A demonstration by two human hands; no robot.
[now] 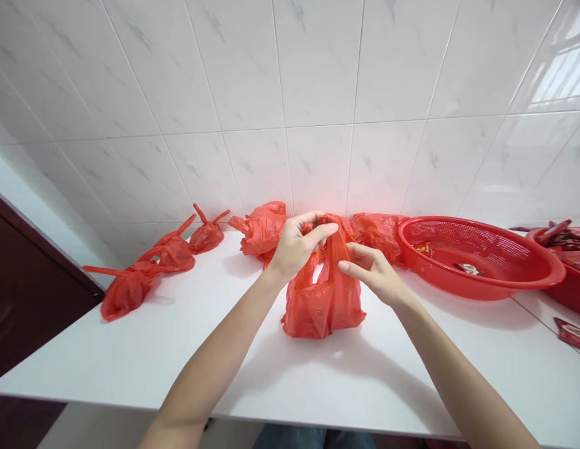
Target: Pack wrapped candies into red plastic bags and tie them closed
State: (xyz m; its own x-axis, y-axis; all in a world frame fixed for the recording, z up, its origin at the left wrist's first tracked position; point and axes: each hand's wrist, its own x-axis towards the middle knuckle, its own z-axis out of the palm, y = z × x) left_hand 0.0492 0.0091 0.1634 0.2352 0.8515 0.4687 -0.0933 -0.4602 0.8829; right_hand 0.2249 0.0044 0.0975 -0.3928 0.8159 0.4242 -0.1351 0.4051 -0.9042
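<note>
A red plastic bag (323,305) with loop handles stands on the white table in front of me, bulging at its base. My left hand (299,243) pinches the gathered top of its handles between thumb and fingers. Lower on the right side, my right hand (372,271) has its thumb on the front of the handle and its fingers curled at the edge. The bag's contents are hidden by the red plastic. My left hand covers part of the handle top.
Tied red bags (128,290) lie at the left, with a small one (206,237) near the wall. Crumpled red bags (264,227) sit behind my hands. On the right stand a red basket (477,284) holding a few small packets and another red container (570,287). A dark red packet (573,333) lies nearby.
</note>
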